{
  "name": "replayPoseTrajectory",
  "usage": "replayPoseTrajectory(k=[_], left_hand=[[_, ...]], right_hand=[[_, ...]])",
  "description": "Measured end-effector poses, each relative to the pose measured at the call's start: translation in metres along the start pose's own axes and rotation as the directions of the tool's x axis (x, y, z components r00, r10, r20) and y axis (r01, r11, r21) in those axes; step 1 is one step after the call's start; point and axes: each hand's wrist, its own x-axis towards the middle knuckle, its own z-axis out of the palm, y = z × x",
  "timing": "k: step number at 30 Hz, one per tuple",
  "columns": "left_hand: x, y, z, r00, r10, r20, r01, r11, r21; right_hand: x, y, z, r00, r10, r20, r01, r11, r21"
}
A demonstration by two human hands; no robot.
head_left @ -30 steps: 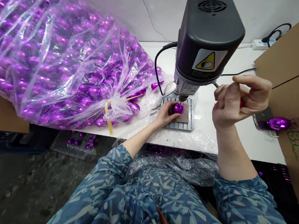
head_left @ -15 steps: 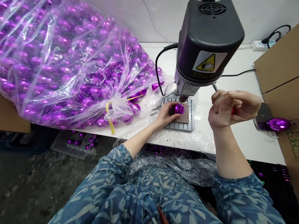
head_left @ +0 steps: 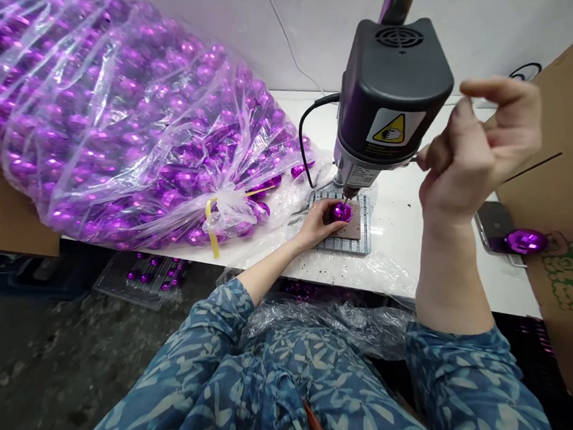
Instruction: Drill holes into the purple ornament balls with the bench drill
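Note:
My left hand (head_left: 320, 223) is closed around a shiny purple faceted ball (head_left: 342, 212), with the thumb at its near side and the fingers behind. The ball rests on a brown board (head_left: 354, 230) on the slotted metal base of a drill press (head_left: 398, 84). Right above the ball is the drill chuck (head_left: 351, 192); whether the thin bit touches the ball I cannot tell. My right hand (head_left: 473, 148) is raised at the machine's right side, fingers curled round the feed lever (head_left: 414, 160), most of which the hand hides.
A big clear bag of purple balls (head_left: 139, 122), tied with yellow ribbon, fills the left. At right are a phone (head_left: 490, 226), another purple ball (head_left: 527, 241) and a cardboard box (head_left: 563, 199). Plastic film (head_left: 382, 270) and dark shavings lie around the drill base.
My right hand has risen with the lever, coming up beside the motor housing. My left hand still holds the ball at the same place on the board. The view has shifted slightly.

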Motion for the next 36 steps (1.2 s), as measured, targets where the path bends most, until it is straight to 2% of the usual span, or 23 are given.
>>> replayPoseTrajectory(k=[2,4,6,8,9,11,13,14,15,17,19,21,23,24,25,26,27,29,31,33,36], left_hand=[[-0.002,0.004,0.001,0.999,0.002,-0.036,-0.002,1.000,0.003],[-0.011,0.010,0.000,0.995,0.019,-0.101,-0.013,0.998,0.061],[-0.030,0.015,-0.004,0.982,0.083,-0.169,-0.055,0.985,0.166],[-0.060,0.020,-0.011,0.970,0.193,-0.150,-0.149,0.953,0.263],[-0.079,0.021,-0.015,0.963,0.254,-0.087,-0.219,0.931,0.291],[-0.121,0.022,-0.021,0.933,0.327,0.151,-0.359,0.879,0.314],[-0.162,0.020,-0.026,0.855,0.303,0.421,-0.465,0.807,0.364],[-0.179,0.019,-0.028,0.822,0.253,0.510,-0.493,0.763,0.417],[-0.193,0.018,-0.029,0.802,0.193,0.565,-0.509,0.716,0.478],[-0.210,0.016,-0.033,0.801,0.128,0.585,-0.516,0.643,0.566],[-0.209,0.016,-0.041,0.806,0.191,0.560,-0.534,0.643,0.549],[-0.188,0.019,-0.052,0.825,0.335,0.455,-0.543,0.693,0.474],[-0.146,0.021,-0.068,0.891,0.403,0.207,-0.452,0.766,0.457],[-0.118,0.021,-0.077,0.935,0.353,0.029,-0.323,0.814,0.482],[-0.087,0.019,-0.087,0.953,0.274,-0.132,-0.181,0.858,0.481],[-0.055,0.016,-0.095,0.955,0.177,-0.238,-0.050,0.888,0.457],[-0.022,0.011,-0.103,0.953,0.077,-0.294,0.063,0.897,0.438],[0.036,-0.002,-0.114,0.940,-0.065,-0.334,0.213,0.878,0.429],[0.081,-0.015,-0.117,0.937,-0.123,-0.327,0.256,0.879,0.403],[0.109,-0.024,-0.113,0.941,-0.170,-0.294,0.277,0.884,0.377],[0.126,-0.025,-0.104,0.922,-0.304,-0.239,0.378,0.837,0.395]], right_hand=[[0.017,-0.003,0.006,0.987,0.152,0.048,-0.152,0.988,-0.004],[0.025,-0.004,0.009,0.968,0.244,0.055,-0.245,0.969,0.014],[0.027,-0.004,0.011,0.966,0.257,0.038,-0.258,0.966,0.035],[0.026,-0.004,0.012,0.970,0.239,0.035,-0.241,0.970,0.042],[0.025,-0.005,0.013,0.972,0.233,0.039,-0.235,0.971,0.045],[0.023,-0.006,0.014,0.973,0.227,0.049,-0.230,0.971,0.058],[0.023,-0.007,0.014,0.973,0.224,0.050,-0.227,0.971,0.074],[0.024,-0.006,0.014,0.975,0.218,0.050,-0.221,0.972,0.080],[0.024,-0.006,0.014,0.977,0.209,0.048,-0.212,0.973,0.088],[0.025,-0.005,0.014,0.981,0.188,0.044,-0.192,0.977,0.098],[0.026,-0.004,0.014,0.984,0.176,0.041,-0.179,0.979,0.093],[0.027,-0.003,0.014,0.983,0.180,0.043,-0.184,0.979,0.086],[0.027,-0.004,0.013,0.980,0.192,0.046,-0.196,0.975,0.109],[0.026,-0.004,0.014,0.980,0.195,0.045,-0.199,0.971,0.130],[0.026,-0.005,0.014,0.980,0.193,0.042,-0.197,0.968,0.154],[0.026,-0.005,0.014,0.981,0.189,0.039,-0.193,0.966,0.173],[0.026,-0.006,0.015,0.982,0.185,0.033,-0.188,0.965,0.185],[0.025,-0.006,0.016,0.983,0.182,0.028,-0.184,0.965,0.188],[0.025,-0.007,0.016,0.982,0.187,0.029,-0.189,0.964,0.185],[0.025,-0.007,0.016,0.983,0.184,0.028,-0.186,0.965,0.183],[0.025,-0.008,0.015,0.980,0.192,0.043,-0.196,0.967,0.160]])
